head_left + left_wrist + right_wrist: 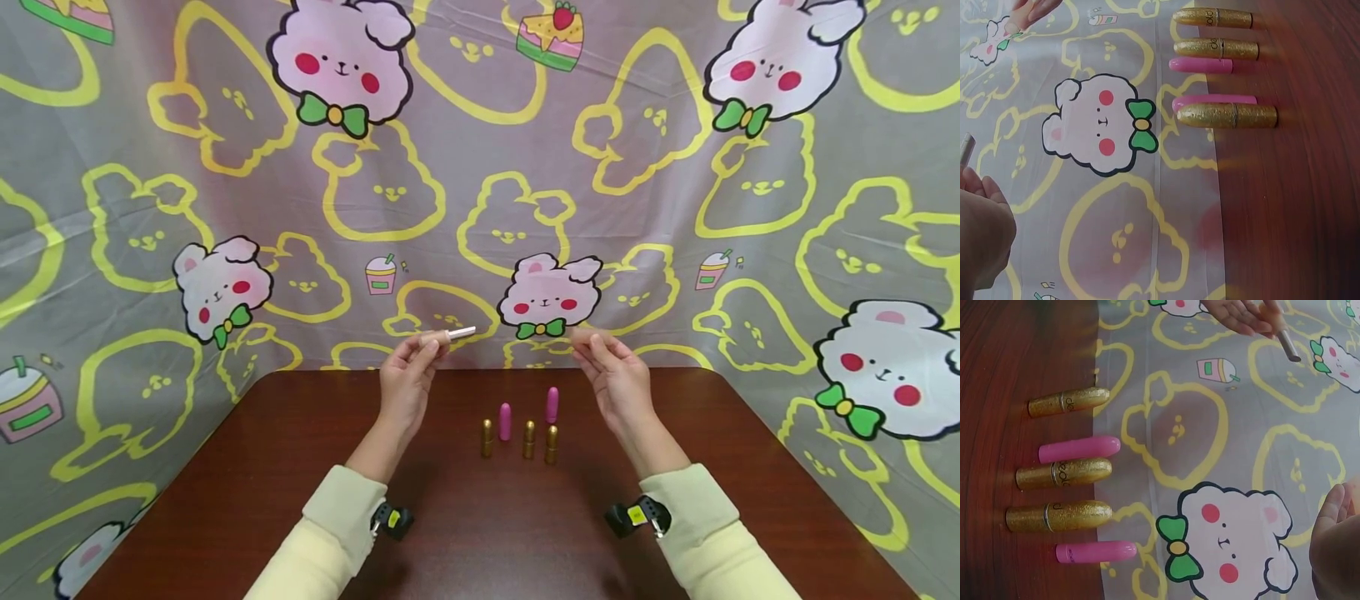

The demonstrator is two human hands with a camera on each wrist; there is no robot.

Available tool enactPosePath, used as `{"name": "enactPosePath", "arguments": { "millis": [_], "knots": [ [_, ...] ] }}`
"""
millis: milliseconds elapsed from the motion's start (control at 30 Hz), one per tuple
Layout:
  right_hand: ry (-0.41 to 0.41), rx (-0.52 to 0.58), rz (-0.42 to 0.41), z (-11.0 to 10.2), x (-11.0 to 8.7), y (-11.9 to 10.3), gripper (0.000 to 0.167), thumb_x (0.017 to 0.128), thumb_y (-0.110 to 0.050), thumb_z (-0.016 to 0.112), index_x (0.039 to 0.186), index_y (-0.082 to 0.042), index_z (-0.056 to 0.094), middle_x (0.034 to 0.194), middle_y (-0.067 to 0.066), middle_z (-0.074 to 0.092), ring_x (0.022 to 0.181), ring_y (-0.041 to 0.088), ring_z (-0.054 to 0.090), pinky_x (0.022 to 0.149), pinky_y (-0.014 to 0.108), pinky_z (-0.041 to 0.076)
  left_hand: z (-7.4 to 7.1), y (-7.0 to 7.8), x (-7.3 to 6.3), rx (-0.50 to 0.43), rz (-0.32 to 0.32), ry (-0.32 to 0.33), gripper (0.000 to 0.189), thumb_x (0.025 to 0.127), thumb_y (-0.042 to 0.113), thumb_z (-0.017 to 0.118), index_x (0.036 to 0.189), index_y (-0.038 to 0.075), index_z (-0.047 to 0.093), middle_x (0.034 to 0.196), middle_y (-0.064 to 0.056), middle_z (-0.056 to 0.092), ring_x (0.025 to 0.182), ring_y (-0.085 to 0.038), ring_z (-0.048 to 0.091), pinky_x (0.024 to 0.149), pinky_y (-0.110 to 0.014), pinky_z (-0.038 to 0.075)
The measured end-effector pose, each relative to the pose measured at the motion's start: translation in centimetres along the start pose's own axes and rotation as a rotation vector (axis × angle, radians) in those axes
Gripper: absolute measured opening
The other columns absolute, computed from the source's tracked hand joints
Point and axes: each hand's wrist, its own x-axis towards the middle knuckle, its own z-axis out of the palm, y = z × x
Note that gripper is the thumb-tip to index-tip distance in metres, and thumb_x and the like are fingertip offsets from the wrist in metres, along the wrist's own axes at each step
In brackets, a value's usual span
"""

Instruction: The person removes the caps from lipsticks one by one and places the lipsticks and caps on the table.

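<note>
So the slim tube (460,332) is up in the air over the table, in the left hand (408,371). Its long axis runs nearly sideways in the head view, and the pale, silvery end points right and a touch upward, toward the other hand. The peach-coloured end is the bit being gripped: thumb and fingers are pinched on it.

The right hand (617,379) is up at about the same height, well apart from the tube. Its fingertips pinch a small peach-coloured piece (1015,22), which is easier to make out from the left wrist view. Can't really tell which way that piece points.

Below and between the hands, five more tubes stand upright, long axes vertical, rounded ends up. Going left to right, there's a gold tube (487,438), a pink tube (505,422) set a bit farther back, a middle gold tube (528,440), then a right-hand gold tube (552,445) with another pink tube (552,403) behind it.

They're all on a dark reddish-brown table (465,533). Behind that hangs a grey cloth (450,175) covered in bunny faces and yellow outlines. Both sleeves (330,517) are pale yellow.
</note>
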Motion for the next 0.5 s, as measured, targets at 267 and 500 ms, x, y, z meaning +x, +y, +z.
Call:
{"name": "enactPosePath", "arguments": {
  "millis": [267, 500],
  "knots": [
    [0.005, 0.013, -0.009, -0.8, 0.1, -0.6, 0.014, 0.093, -0.007, 0.061, 0.086, -0.008, 0.073, 0.092, 0.006, 0.073, 0.087, 0.017, 0.07, 0.091, 0.034, 0.05, -0.7, 0.6, 0.1, -0.015, 0.002, -0.018, 0.02, 0.093, -0.013, 0.051, 0.092, 0.002, 0.064, 0.093, -0.01, 0.071, 0.083, -0.018, 0.068, 0.084, -0.031, 0.054],
    [0.0, -0.009, -0.007, -1.6, 0.2, -1.1, 0.012, 0.092, -0.008, 0.062, 0.094, -0.006, 0.075, 0.094, 0.006, 0.073, 0.088, 0.017, 0.07, 0.091, 0.034, 0.05, -1.2, 1.2, 0.1, 0.005, 0.002, 0.034, 0.02, 0.091, -0.012, 0.051, 0.088, 0.003, 0.063, 0.088, -0.009, 0.07, 0.077, -0.016, 0.068, 0.08, -0.029, 0.055]
  ]
}}
